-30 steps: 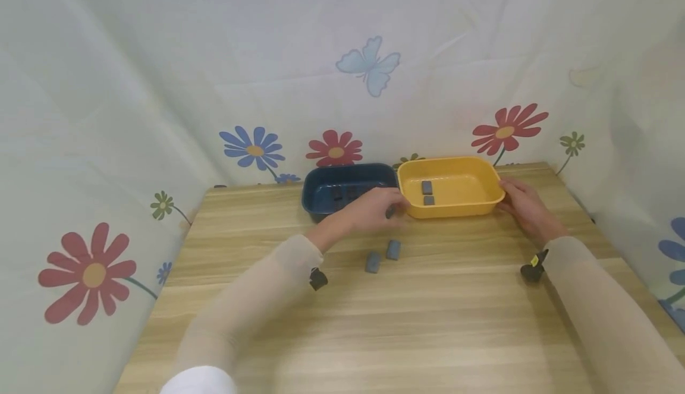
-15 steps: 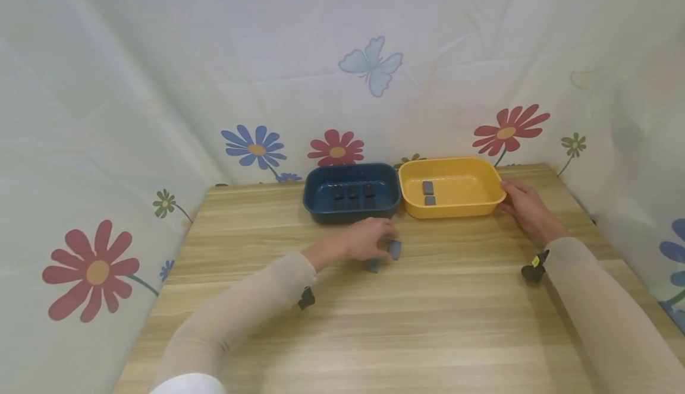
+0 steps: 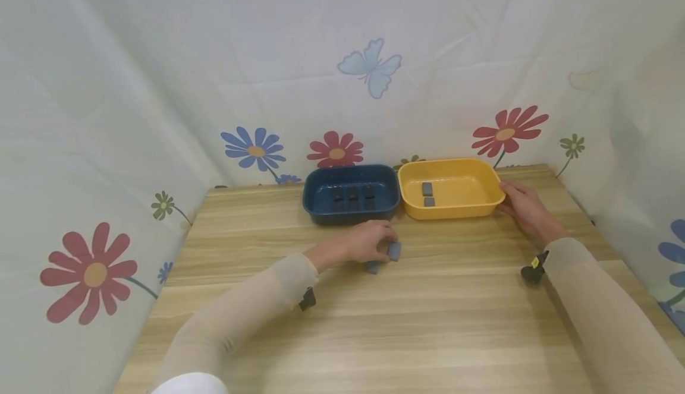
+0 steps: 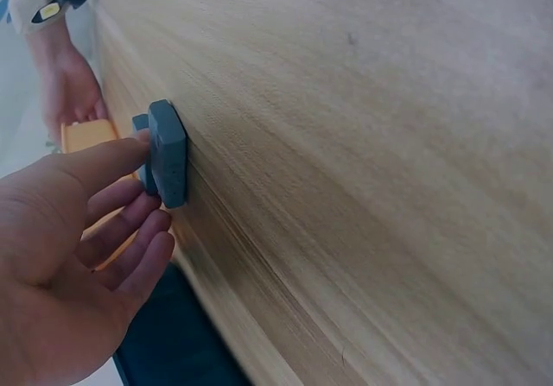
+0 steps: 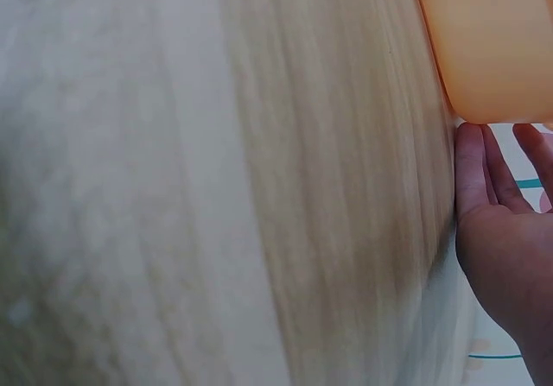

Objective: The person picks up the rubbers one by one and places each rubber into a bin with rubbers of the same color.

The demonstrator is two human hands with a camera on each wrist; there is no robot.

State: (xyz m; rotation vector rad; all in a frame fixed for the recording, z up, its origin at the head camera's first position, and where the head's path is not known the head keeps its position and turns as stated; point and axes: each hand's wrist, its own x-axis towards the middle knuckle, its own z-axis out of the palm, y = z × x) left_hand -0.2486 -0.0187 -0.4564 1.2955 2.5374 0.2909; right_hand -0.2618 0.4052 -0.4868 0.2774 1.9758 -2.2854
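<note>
My left hand [image 3: 369,241] pinches a small grey-blue block [image 3: 394,251] on the table between thumb and fingers. A second grey-blue block [image 3: 373,267] lies just beside it, partly hidden under the thumb. In the left wrist view the two blocks overlap, the nearer block [image 4: 168,155] standing in front of the thumb tip. My right hand [image 3: 527,207] holds the right end of the yellow bin [image 3: 465,210], fingers against its outer wall [image 5: 497,66] and a digit up at the rim. Two grey blocks [image 3: 427,189] lie inside that bin, near its left end.
A dark blue bin [image 3: 350,217] stands left of the yellow one, side by side with it. Several dark blocks [image 3: 353,193] lie inside in two rows. Behind both bins, the wood-grain table [image 3: 428,322] ends at a flowered cloth backdrop [image 3: 417,109].
My left hand has drawn back from between the bins to the two blocks on the table and now pinches one. The right hand stays at the yellow bin.
</note>
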